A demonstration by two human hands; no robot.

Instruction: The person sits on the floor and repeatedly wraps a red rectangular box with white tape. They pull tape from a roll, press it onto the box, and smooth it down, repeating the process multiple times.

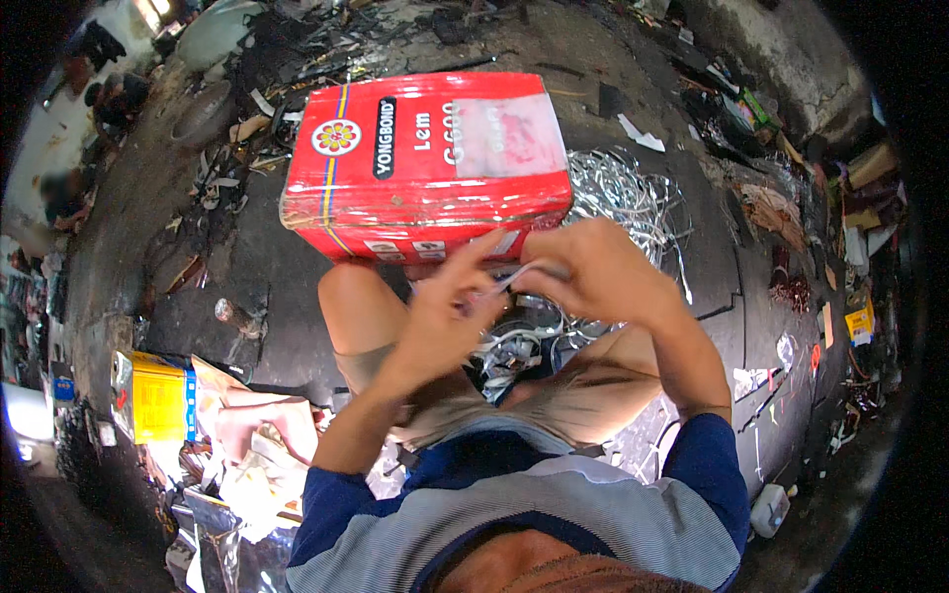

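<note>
A thin pale strip (532,270) runs between my two hands, just in front of a large red carton (425,168). My right hand (603,265) is closed, with the strip pinched between thumb and fingers. My left hand (450,311) is at the strip's other end, its fingers smeared by motion, so its grip is unclear. Something small and dark shows at its palm, too blurred to name. Below my hands, between my bent legs, lies a heap of shiny silvery strips (514,346). A bigger tangle of silver strips (633,203) sits right of the carton.
A yellow box (158,400) stands at the left beside crumpled pale sheets (262,445). Dark scraps and litter cover much of the floor. A small white device (771,509) lies at lower right. Another yellow package (860,322) is at far right.
</note>
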